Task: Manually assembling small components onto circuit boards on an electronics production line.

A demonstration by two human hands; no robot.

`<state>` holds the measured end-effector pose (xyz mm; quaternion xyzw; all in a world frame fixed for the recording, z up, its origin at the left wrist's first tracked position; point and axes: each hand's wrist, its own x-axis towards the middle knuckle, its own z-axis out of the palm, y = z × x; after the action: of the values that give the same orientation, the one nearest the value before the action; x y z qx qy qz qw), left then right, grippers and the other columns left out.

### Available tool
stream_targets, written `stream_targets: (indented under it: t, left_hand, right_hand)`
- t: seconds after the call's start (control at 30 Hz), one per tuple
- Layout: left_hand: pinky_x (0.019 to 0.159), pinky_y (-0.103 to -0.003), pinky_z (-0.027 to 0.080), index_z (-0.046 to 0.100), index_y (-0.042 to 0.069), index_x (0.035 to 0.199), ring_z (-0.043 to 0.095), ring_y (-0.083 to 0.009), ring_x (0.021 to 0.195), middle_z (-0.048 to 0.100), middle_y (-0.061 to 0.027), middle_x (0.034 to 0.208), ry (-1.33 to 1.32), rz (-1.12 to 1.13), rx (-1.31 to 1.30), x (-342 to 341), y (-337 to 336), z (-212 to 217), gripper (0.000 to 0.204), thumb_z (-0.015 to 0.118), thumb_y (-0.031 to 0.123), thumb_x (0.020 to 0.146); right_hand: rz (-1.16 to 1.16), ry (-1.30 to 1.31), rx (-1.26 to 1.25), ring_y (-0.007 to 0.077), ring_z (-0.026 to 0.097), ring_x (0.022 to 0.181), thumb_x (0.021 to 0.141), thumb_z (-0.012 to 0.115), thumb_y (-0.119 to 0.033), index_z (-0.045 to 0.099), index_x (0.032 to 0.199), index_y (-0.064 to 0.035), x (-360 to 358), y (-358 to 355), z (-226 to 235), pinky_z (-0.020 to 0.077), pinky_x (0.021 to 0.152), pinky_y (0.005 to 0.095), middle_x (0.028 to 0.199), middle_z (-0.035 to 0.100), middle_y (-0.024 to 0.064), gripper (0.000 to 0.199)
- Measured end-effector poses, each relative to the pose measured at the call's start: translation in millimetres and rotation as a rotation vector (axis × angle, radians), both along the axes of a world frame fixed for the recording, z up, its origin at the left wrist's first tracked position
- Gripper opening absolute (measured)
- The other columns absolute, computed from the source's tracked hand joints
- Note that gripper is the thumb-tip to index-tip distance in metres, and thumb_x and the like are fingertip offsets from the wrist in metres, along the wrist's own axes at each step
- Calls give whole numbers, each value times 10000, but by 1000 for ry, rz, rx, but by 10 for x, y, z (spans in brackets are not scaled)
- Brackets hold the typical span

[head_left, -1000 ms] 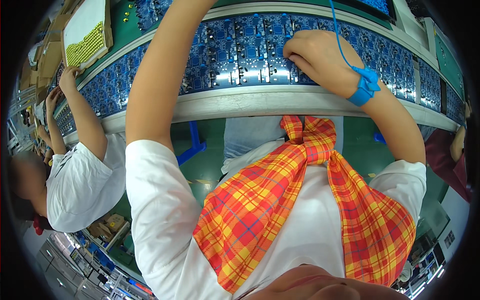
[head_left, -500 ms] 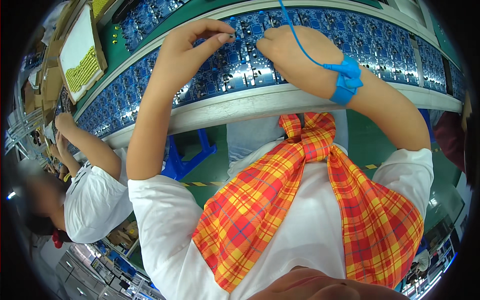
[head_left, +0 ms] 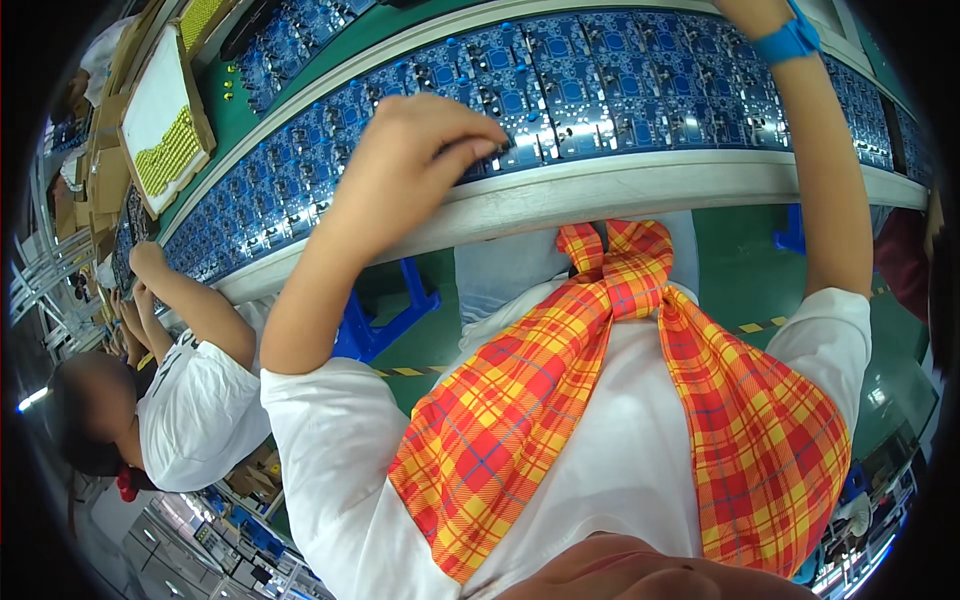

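Observation:
Blue circuit boards (head_left: 640, 110) lie edge to edge in a long row on a rail-sided line in front of me. My left hand (head_left: 425, 150) is over the near side of this row, thumb and forefinger pinched on a tiny dark component (head_left: 504, 146) close to a board's surface; its exact kind is too small to tell. Far to the right, my right hand (head_left: 757, 14) reaches past the row to the top edge of the view. A blue wrist strap (head_left: 790, 40) circles that wrist, and its fingers are cut off.
A pale rail (head_left: 600, 180) runs along the line's near edge. At the far left stands a cardboard tray (head_left: 165, 150) of small yellow parts, with more boards (head_left: 290, 45) behind the row. A co-worker in a white shirt (head_left: 200, 410) works on my left.
My left hand has come nearer and slightly right, down to the near side of the boards. My right hand has left the middle of the row and swung far up and right.

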<state>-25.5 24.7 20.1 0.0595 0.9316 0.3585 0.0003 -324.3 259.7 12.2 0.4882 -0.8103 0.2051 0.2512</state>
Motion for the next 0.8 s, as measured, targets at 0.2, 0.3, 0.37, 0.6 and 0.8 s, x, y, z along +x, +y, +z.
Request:
stream_targets:
  t: [0.2,0.3,0.37,0.6,0.8]
  left_hand:
    - [919,-431,355,769,136,944,581,-255,983,657,-12,919,150,-61,-211,133,122,-87,139,692,48,869]
    - [925,-442,352,762,145,941,561,-236,1004,630,0,942,195,-56,-260,124,125,-138,160,697,41,839]
    - [925,-448,352,760,146,941,561,-236,1010,632,1,945,199,-63,-281,117,130,-138,165,694,38,835]
    - [937,-482,353,748,137,951,559,-233,1037,633,-3,985,226,-93,-351,91,150,-131,180,677,33,822]
    - [982,-506,359,726,125,1027,564,-242,1048,627,-16,1032,258,-247,-501,125,136,-60,206,678,60,838]
  right_hand:
    - [-18,-395,170,326,673,847,915,667,-192,689,987,-5,-415,-66,-103,528,770,403,888,688,179,202]
    - [4,-487,131,323,665,825,910,663,-175,680,952,4,-435,-114,-144,524,756,404,862,677,178,184]
    - [18,-472,68,320,655,797,902,661,-155,673,927,13,-423,-152,-193,519,739,406,842,664,178,170]
    - [39,-336,-9,318,643,759,888,650,-105,649,886,24,-355,-142,-164,512,709,405,804,643,183,129]
    - [-137,-289,12,322,646,758,893,646,-95,631,862,22,-274,-86,-2,511,697,406,809,641,184,122]
